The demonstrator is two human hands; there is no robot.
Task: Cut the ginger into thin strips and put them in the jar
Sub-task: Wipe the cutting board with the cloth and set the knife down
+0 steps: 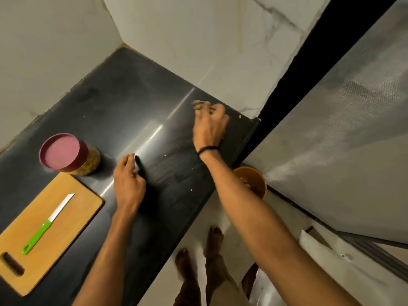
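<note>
**Ginger** (199, 104). Pale brown, knobbly pieces, blurred; number not readable. Lies on the dark countertop (123, 102) at its far right end, near the wall, well apart from board and jar. Judged whole and uncut.

**Right hand** (209, 127). Stretched out over the ginger, fingers bent down onto it and touching. Too blurred to tell whether closed in a grip. Black band (208, 149) at the wrist.

**Left hand** (129, 182). Low over the middle of the countertop, fingers curled round a black stick-like object (139, 165). Kind not readable, possibly a peeler.

**Jar** (90, 162). Clear, with yellowish contents and a wide pink lid (63, 152) on top. Stands just beyond the far corner of the board, left of the left hand.

**Cutting board** (84, 202). Wooden, at the near left of the countertop.

**Knife** (47, 224). Green handle, white blade. Lies flat on the board, apart from both hands.

**Orange tub** (254, 180). Below the counter's right end, partly hidden by the right forearm. Scraps inside, kind unclear.

**Step in hand** (judged). Fetching the ginger; no cutting begun, no strips anywhere.

**Next move** (judged). Calls for a firm hold on the pieces and a carry leftward onto the board. Then knife to be taken up, with the black object either used first or set aside. Lid to come off ahead of any filling.
</note>
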